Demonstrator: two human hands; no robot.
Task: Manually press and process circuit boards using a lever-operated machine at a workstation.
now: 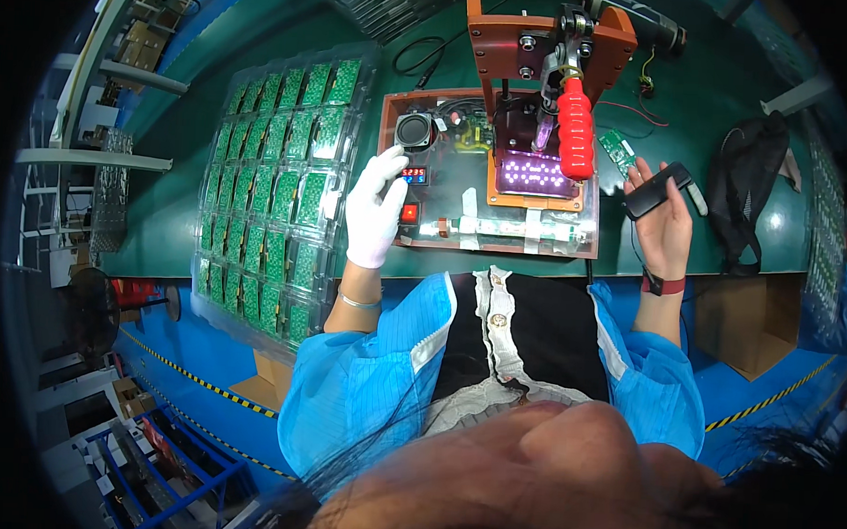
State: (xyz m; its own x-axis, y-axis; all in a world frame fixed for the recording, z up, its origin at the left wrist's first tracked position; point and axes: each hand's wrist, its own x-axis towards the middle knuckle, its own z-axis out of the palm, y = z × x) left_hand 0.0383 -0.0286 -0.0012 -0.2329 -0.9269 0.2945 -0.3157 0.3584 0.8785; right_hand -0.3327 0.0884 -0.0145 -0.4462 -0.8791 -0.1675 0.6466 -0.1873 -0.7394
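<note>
My left hand (374, 209), in a white glove, is at the left edge of a test fixture (588, 214), beside a small lit digital display (414, 175) and a red switch (409, 213). Its fingers are loosely stretched, with nothing visible in them. To the right of the fixture, my bare right hand (665, 237) holds a flat black rectangular device (656, 191), palm turned up. A thin dark cable runs from the device toward the red wrist strap (663, 286). Just beyond those fingertips lies a green circuit board (617, 152). The fixture's red lever handle (576, 130) hangs over a purple-lit plate (536, 174).
Clear trays of green circuit boards (277, 180) stand on the left of the green table (169, 204). A round speaker (414, 130) sits in the fixture's corner. At the right lies a black fabric bag (745, 187). A cardboard box (746, 322) is below the table edge.
</note>
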